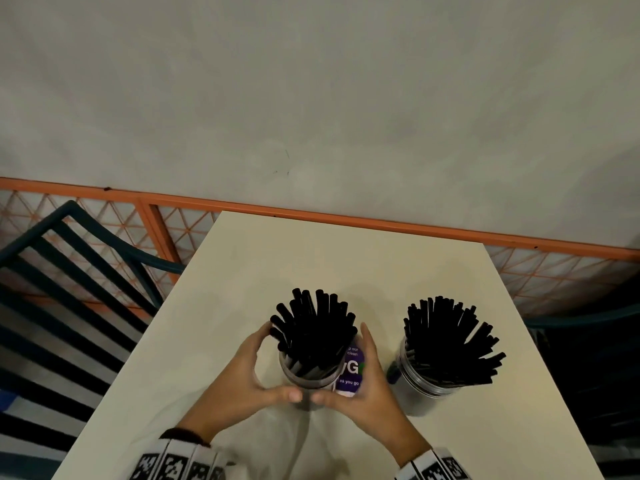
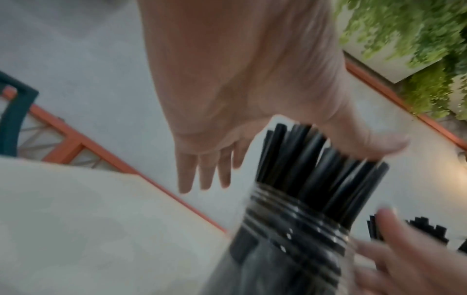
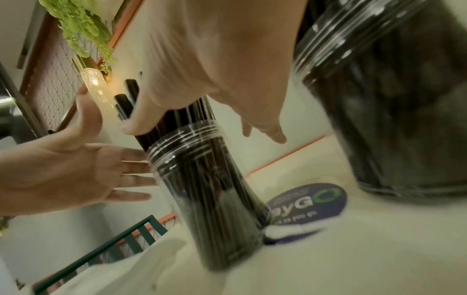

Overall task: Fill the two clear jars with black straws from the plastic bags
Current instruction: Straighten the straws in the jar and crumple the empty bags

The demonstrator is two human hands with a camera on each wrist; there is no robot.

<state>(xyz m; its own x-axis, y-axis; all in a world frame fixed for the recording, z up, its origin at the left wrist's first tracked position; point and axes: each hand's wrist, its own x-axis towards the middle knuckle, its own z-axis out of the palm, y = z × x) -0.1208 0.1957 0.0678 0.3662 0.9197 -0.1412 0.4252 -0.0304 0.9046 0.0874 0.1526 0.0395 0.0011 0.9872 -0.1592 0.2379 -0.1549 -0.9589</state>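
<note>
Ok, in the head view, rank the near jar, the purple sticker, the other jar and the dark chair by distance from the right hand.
1. Near jar and purple sticker: both at the right hand, too close to call.
2. Other jar: to its right.
3. Dark chair: far left, beyond the table.

I read jars (image 1: pixel 313 370) as clear glossy plastic, threaded necks catching light | straws (image 1: pixel 317 323) matt black, smooth | worktop (image 1: pixel 346 265) smooth cream, low sheen | sticker (image 3: pixel 307 197) glossy printed purple | chair (image 1: pixel 69 258) dark painted slats
</note>
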